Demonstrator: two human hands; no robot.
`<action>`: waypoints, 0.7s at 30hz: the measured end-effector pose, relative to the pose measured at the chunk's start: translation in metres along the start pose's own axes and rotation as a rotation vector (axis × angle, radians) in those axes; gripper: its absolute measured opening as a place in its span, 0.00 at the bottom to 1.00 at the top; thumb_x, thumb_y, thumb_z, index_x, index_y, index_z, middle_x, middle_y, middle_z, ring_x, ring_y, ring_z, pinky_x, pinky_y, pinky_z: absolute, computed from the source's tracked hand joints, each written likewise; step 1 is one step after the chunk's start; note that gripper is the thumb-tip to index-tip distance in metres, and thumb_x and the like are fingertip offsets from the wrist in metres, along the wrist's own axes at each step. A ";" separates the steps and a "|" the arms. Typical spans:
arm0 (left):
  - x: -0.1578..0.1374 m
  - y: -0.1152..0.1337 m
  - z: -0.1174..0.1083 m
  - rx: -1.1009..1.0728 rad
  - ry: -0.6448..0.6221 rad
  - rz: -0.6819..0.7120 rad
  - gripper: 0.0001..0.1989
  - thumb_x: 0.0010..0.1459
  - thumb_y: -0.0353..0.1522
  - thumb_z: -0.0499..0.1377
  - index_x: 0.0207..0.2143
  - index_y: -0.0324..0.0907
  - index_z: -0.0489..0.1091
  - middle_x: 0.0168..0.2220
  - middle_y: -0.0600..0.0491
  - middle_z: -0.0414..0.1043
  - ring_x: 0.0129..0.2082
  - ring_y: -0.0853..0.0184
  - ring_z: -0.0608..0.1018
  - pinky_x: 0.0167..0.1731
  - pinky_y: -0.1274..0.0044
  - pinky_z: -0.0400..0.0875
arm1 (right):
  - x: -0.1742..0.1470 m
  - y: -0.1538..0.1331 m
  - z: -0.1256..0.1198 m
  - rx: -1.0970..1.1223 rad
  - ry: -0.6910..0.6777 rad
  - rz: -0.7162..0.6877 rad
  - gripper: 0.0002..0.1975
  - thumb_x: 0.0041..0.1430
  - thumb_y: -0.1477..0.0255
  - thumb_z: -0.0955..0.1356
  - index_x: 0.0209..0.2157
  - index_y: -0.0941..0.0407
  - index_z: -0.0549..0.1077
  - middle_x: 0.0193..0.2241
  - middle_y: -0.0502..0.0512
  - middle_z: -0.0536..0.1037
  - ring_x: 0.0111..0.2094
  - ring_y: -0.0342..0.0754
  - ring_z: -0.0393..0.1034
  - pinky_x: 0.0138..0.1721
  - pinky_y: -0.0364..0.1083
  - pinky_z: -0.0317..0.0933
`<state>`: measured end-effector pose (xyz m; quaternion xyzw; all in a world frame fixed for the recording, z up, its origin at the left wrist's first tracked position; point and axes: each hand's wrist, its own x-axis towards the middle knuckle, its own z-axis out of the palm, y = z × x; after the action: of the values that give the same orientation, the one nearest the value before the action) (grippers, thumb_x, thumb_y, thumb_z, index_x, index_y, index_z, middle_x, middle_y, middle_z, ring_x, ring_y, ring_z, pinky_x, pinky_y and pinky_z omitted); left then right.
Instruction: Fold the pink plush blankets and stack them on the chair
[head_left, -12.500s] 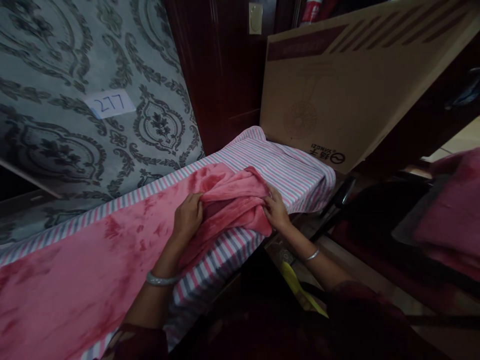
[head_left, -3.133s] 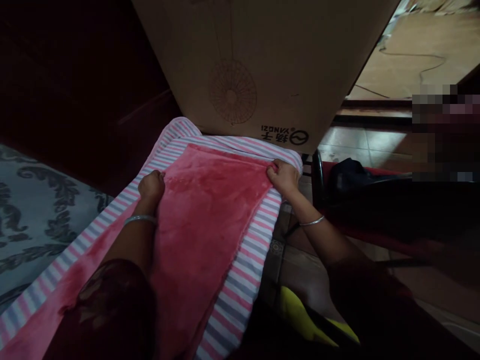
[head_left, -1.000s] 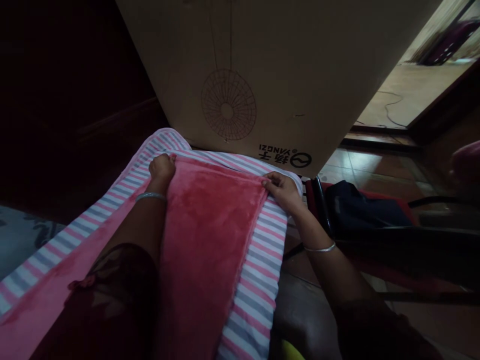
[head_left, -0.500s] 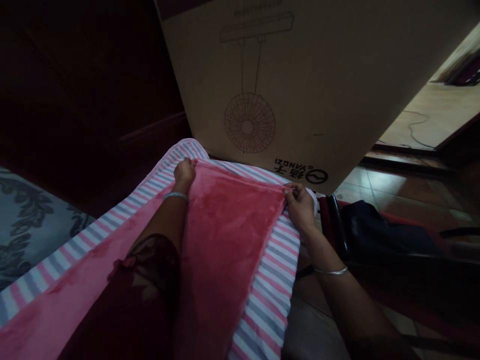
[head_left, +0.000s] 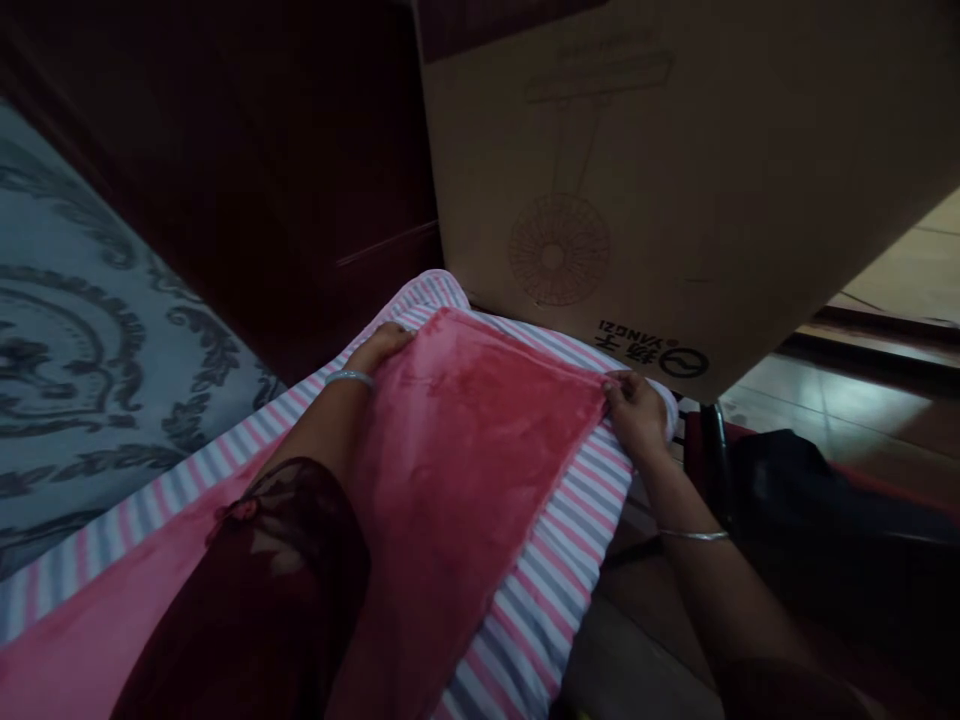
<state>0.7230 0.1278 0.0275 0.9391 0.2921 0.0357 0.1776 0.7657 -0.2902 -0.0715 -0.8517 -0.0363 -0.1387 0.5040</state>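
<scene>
A pink plush blanket (head_left: 480, 440) lies spread over a padded surface with a pink, white and grey striped cover (head_left: 581, 510). My right hand (head_left: 639, 410) pinches the blanket's far right corner between thumb and fingers. At its left edge, a little short of the far left corner, my left hand (head_left: 384, 345) has its fingers curled on the plush; the fingertips are partly hidden. The far left corner lies flat beyond that hand. Striped fabric shows along the blanket's far and right sides.
A large cardboard box (head_left: 480, 170) printed with a fan drawing stands against the far end. Dark red wooden panelling (head_left: 337, 180) and patterned light-blue fabric (head_left: 112, 350) are at the left. Dark items (head_left: 787, 480) sit at the right, above a tiled floor (head_left: 795, 400).
My left hand has let go of the far left corner and slid back along the edge. The right hand keeps its pinch. The view has turned left.
</scene>
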 end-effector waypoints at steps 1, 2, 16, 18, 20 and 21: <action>-0.008 -0.008 -0.001 0.010 -0.019 0.002 0.15 0.60 0.41 0.59 0.33 0.39 0.78 0.36 0.48 0.81 0.38 0.62 0.80 0.36 0.79 0.70 | -0.001 0.001 0.001 0.003 -0.002 -0.005 0.17 0.52 0.60 0.65 0.38 0.55 0.75 0.29 0.55 0.78 0.31 0.51 0.71 0.34 0.47 0.60; -0.015 -0.013 0.000 0.018 -0.022 0.005 0.15 0.60 0.42 0.59 0.34 0.40 0.78 0.37 0.49 0.81 0.39 0.63 0.80 0.36 0.79 0.70 | -0.002 0.003 0.002 0.006 -0.006 -0.012 0.18 0.52 0.59 0.65 0.38 0.55 0.76 0.29 0.54 0.78 0.30 0.51 0.70 0.33 0.47 0.60; -0.014 0.015 0.018 0.040 0.167 -0.024 0.14 0.66 0.36 0.52 0.47 0.43 0.74 0.52 0.42 0.77 0.54 0.56 0.76 0.47 0.71 0.69 | 0.033 -0.011 0.001 0.068 0.084 -0.016 0.19 0.51 0.62 0.63 0.39 0.58 0.75 0.30 0.58 0.78 0.30 0.52 0.69 0.33 0.48 0.62; -0.009 0.014 0.022 0.033 0.117 -0.055 0.13 0.64 0.36 0.55 0.45 0.41 0.75 0.52 0.40 0.77 0.54 0.54 0.76 0.47 0.71 0.69 | 0.027 -0.006 0.006 -0.063 0.075 0.010 0.19 0.51 0.61 0.63 0.39 0.58 0.76 0.30 0.58 0.77 0.31 0.53 0.69 0.34 0.49 0.60; -0.003 0.014 0.021 0.022 0.071 -0.073 0.14 0.63 0.39 0.56 0.42 0.39 0.76 0.51 0.38 0.77 0.54 0.52 0.77 0.46 0.71 0.70 | 0.022 -0.002 0.011 -0.142 0.092 0.015 0.20 0.52 0.60 0.63 0.40 0.57 0.77 0.29 0.57 0.77 0.30 0.53 0.68 0.33 0.48 0.58; 0.001 0.016 0.020 0.012 0.052 -0.074 0.16 0.63 0.41 0.56 0.41 0.39 0.76 0.50 0.37 0.78 0.53 0.52 0.78 0.45 0.71 0.70 | 0.021 -0.001 0.012 -0.150 0.103 0.021 0.20 0.52 0.60 0.64 0.40 0.56 0.77 0.28 0.56 0.77 0.30 0.53 0.68 0.33 0.48 0.57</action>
<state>0.7359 0.1103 0.0142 0.9275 0.3314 0.0516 0.1655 0.7876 -0.2811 -0.0705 -0.8791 0.0091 -0.1795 0.4413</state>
